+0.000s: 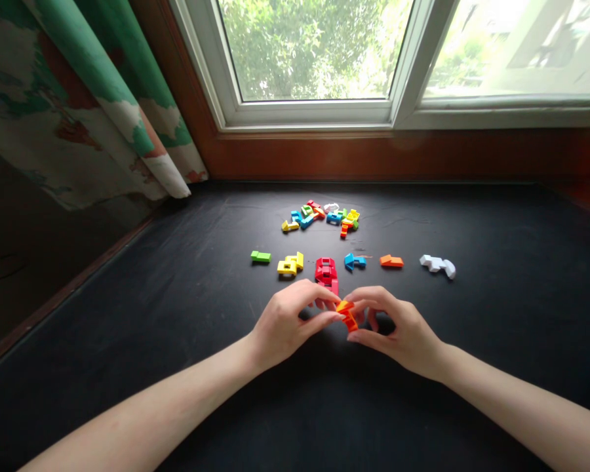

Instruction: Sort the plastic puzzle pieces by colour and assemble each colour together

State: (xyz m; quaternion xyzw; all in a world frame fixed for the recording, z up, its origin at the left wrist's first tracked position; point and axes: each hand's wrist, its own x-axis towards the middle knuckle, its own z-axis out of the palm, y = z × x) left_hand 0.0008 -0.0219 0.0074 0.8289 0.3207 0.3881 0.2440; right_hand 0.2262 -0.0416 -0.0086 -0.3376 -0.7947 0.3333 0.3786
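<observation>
Orange block (347, 316) pinched by left hand (288, 322), right hand (399, 331).

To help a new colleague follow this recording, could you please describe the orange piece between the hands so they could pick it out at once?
Below the window, on the black tabletop, runs a row of single plastic pieces. Just nearer than the row's red piece, the left hand and right hand pinch a small orange plastic piece, the only one held.

1. The orange chunky plastic puzzle piece (347, 316) and red chunky plastic puzzle piece (326, 271) look smooth and glossy.
2. The black sill surface (177, 308) looks matt, faintly scuffed.
3. The reddish-brown wooden window frame (373, 157) looks smooth, slightly shiny.
4. The green-patterned cloth curtain (73, 111) looks matt.
</observation>
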